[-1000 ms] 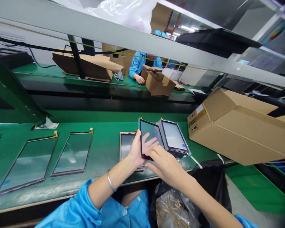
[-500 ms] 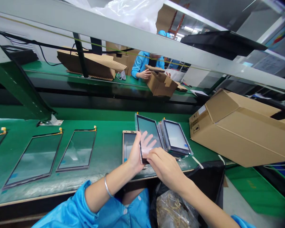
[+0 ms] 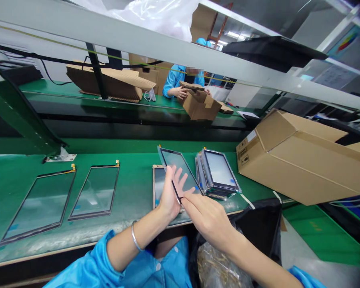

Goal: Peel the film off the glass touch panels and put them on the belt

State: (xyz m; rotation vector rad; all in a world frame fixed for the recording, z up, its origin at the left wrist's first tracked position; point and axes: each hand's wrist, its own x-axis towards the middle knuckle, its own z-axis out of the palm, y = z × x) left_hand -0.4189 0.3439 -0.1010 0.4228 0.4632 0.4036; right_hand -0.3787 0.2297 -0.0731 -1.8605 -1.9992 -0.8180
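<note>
A clear glass touch panel point(image 3: 184, 168) with a black border is held tilted above the bench. My left hand point(image 3: 171, 196) supports it from behind; its spread fingers show through the glass and its thumb lies along the left edge. At the panel's lower edge, my right hand point(image 3: 202, 212) pinches with thumb and fingertips; whether a thin film is also between them I cannot tell. Partly covered by the held panel, a framed screen unit point(image 3: 159, 182) lies on the bench. To the right stands a stack of wrapped panels point(image 3: 220, 170).
Two more glass panels, one farther left point(image 3: 42, 200) and one nearer point(image 3: 96, 192), lie on the green bench point(image 3: 132, 192). A large cardboard box point(image 3: 306, 160) stands at the right. Below the edge hangs a black bag point(image 3: 261, 224). Across the rail, a co-worker point(image 3: 175, 82) handles a carton point(image 3: 201, 105).
The held panel's top has swung left, baring more of the wrapped stack. My right hand has shifted slightly down and left along the panel's lower edge. The view has shifted a little.
</note>
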